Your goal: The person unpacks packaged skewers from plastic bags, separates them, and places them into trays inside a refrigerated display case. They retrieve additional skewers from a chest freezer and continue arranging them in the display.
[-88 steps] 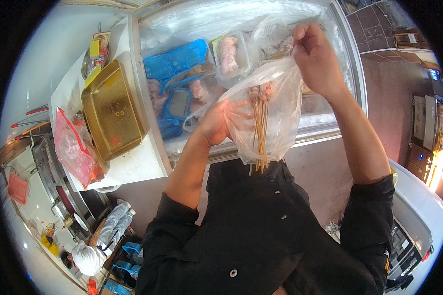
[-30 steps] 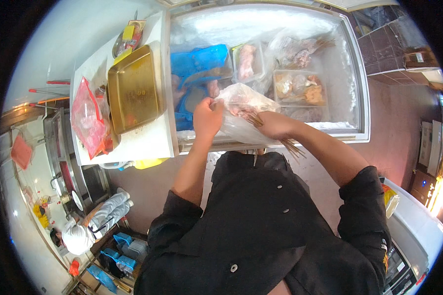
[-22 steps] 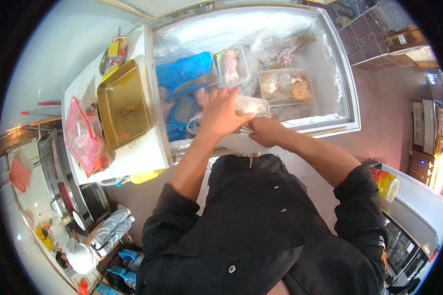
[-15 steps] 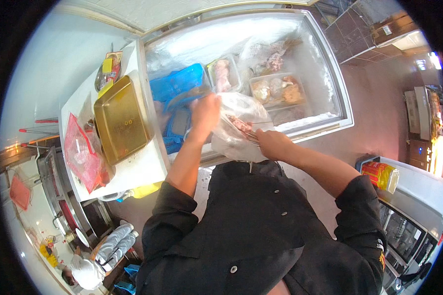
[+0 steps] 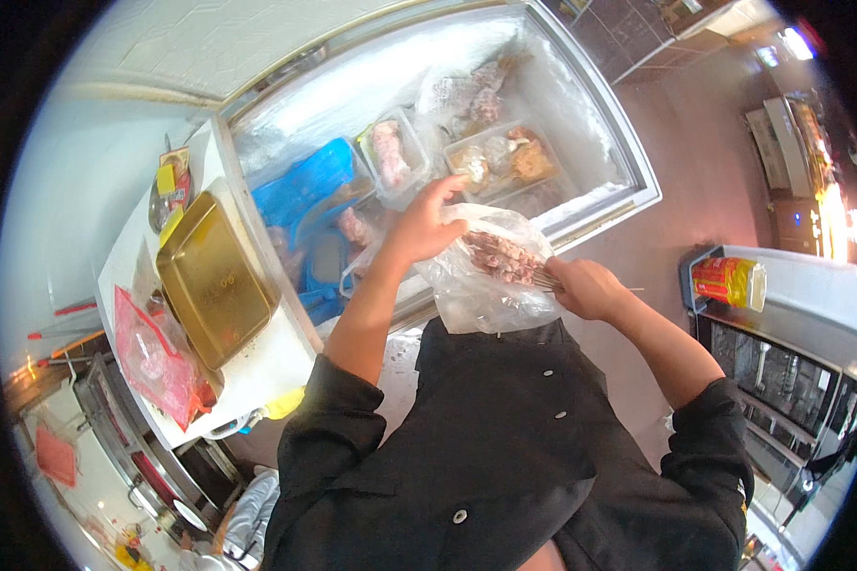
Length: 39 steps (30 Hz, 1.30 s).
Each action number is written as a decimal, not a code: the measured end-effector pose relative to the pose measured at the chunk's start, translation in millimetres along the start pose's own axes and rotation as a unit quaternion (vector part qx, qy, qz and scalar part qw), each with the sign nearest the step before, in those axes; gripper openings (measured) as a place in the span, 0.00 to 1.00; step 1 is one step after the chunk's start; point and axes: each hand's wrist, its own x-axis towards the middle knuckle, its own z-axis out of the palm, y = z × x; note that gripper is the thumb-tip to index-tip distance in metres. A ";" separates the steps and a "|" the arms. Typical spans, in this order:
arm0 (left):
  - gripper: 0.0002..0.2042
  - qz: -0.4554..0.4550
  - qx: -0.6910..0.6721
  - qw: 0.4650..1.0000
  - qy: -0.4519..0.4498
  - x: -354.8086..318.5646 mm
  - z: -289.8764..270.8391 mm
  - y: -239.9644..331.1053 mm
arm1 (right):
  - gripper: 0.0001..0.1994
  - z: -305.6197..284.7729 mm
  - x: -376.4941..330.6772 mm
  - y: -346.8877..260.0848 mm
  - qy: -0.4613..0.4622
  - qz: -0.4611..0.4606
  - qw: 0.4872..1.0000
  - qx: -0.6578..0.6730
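Observation:
My right hand point(image 5: 586, 288) is closed around the stick ends of several meat skewers point(image 5: 505, 258). Their meat lies inside the mouth of a clear plastic bag point(image 5: 490, 306), which hangs in front of my body at the freezer's near edge. My left hand point(image 5: 430, 226) is at the bag's left rim, fingers stretched out and apart, its thumb by the plastic. Beyond both hands is an open, frosted chest freezer point(image 5: 611, 124). In it are a blue plastic bag point(image 5: 305, 186), a clear tub of pale meat point(image 5: 390, 157) and a tub of wrapped food point(image 5: 509, 162).
A white counter point(image 5: 129, 257) on the left bears a gold rectangular tray point(image 5: 217, 285) and a pink plastic bag point(image 5: 152, 347). To the right, a red and yellow package point(image 5: 728, 283) stands on a steel unit. Part of another person point(image 5: 252, 519) shows at the lower left.
My left hand has moved from the blue bag to the clear bag's rim, and its fingers have spread. The skewers and bag have shifted right; more meat shows. The view has turned.

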 end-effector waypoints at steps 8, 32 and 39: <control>0.22 -0.149 0.086 0.960 -0.222 68.6 63.4 47.9 | 0.38 -6.6 -8.2 61.2 0.132 -0.044 0.987 -0.082; 0.11 -0.091 -0.217 0.971 0.049 349.1 395.8 233.0 | 0.16 -42.1 -191.2 459.3 0.369 0.081 0.925 0.038; 0.17 0.125 0.087 0.965 -0.215 438.4 449.7 249.7 | 0.11 -75.2 -192.5 550.5 0.310 0.085 0.947 0.006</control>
